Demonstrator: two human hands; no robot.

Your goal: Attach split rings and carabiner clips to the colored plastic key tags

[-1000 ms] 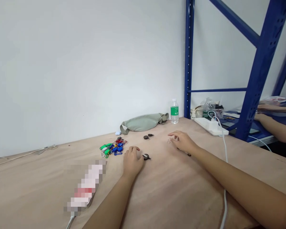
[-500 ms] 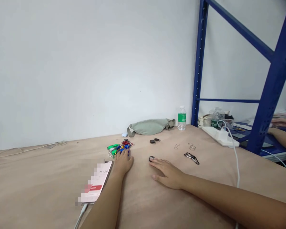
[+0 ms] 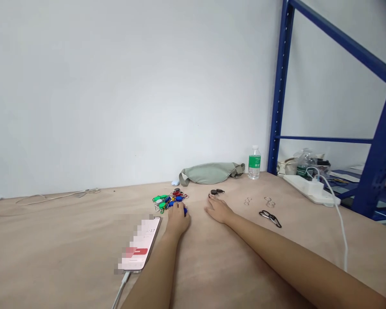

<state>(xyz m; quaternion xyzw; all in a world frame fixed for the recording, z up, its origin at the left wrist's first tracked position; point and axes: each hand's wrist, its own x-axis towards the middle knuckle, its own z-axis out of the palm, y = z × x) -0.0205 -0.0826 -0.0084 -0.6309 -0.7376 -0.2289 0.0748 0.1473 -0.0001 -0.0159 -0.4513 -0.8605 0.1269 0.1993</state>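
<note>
Your left hand (image 3: 179,218) lies over the near right side of the pile of coloured reels (image 3: 167,200), its fingers bent down on the blue ones; they hide what is beneath, so you cannot tell whether they pinch anything. Green pieces show to the left of those fingers, red ones beyond them, and a bit of blue peeks out on their right. Your right hand (image 3: 219,210) reaches flat, fingers stretched and thumb apart, its fingertips just at the near side of the dark reels (image 3: 214,192), which sit toward the table's (image 3: 67,244) far edge. To the right of that hand lie two groups of thin wire rings (image 3: 269,201), with black carabiners (image 3: 270,218) nearer you. Along the far edge, against the wall (image 3: 116,86), rest a grey-green pouch (image 3: 210,173) and a green-labelled bottle (image 3: 254,162); a small pale blue object (image 3: 175,183) lies at the pouch's left end. A phone (image 3: 138,253) lies just left of your left forearm. At the table's right edge, a white power strip (image 3: 296,184) sends its cable (image 3: 342,234) toward the near edge, beyond your right forearm. Nothing stands between either hand and its reels.
</note>
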